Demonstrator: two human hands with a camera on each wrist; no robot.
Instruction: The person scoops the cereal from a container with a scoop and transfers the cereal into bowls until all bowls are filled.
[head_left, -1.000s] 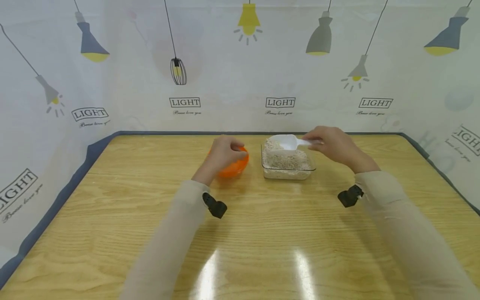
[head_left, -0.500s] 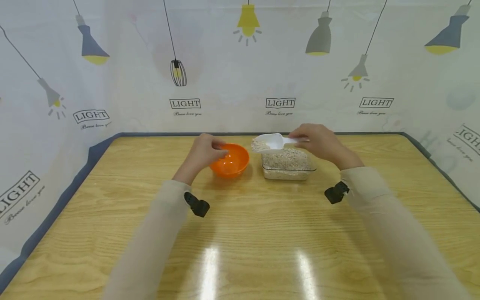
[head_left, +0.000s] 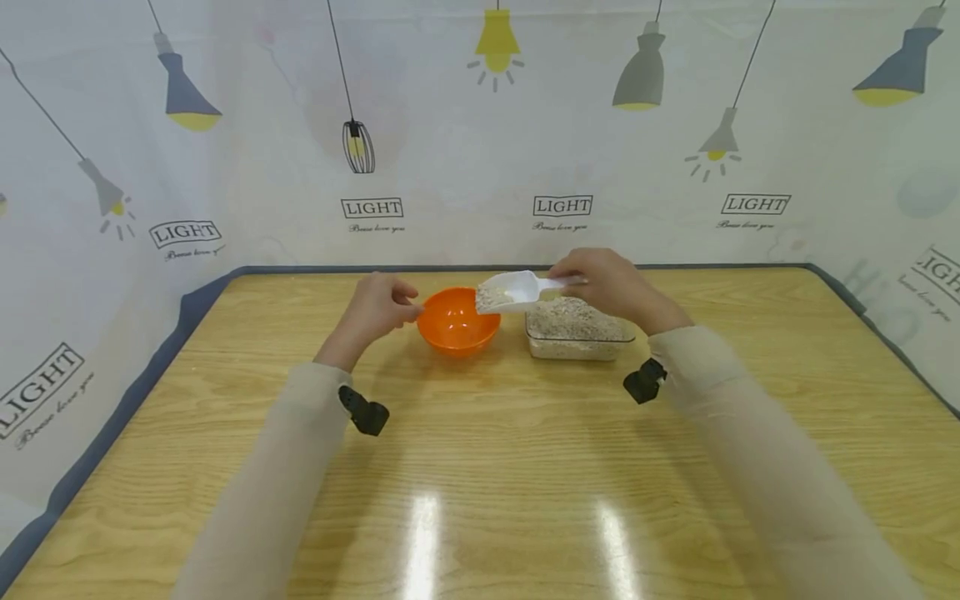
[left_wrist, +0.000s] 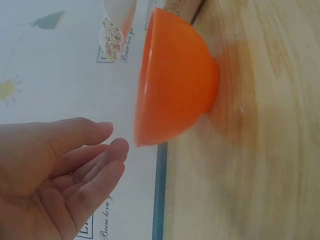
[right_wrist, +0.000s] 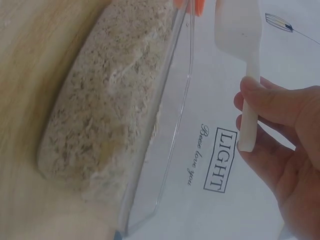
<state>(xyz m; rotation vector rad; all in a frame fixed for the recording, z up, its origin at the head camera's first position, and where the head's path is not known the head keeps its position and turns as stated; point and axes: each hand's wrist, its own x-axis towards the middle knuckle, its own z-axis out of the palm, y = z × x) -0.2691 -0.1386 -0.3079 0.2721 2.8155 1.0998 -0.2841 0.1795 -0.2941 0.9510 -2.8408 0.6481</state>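
Observation:
My right hand (head_left: 603, 283) grips the handle of a white scoop (head_left: 525, 287), thumb on one side and fingers curled round the other in the right wrist view. Pale oat flakes (head_left: 492, 297) lie in the scoop, whose front end hangs over the right rim of an orange bowl (head_left: 459, 333). Inside, the visible part of the bowl is bare. Just left of the bowl is my left hand (head_left: 373, 312), holding nothing. In the left wrist view its loosely bent fingers (left_wrist: 95, 192) stand slightly apart from the rim.
A clear rectangular container (head_left: 573, 350), heaped with oat flakes, stands right of the bowl, partly below my right hand. Both vessels are near the back of the wooden table (head_left: 510, 450). Behind its far edge hangs a white printed curtain (head_left: 465, 167).
The loaded scoop has moved left in my right hand, from above the container to the bowl's right rim. My left hand has drawn back leftward from over the bowl.

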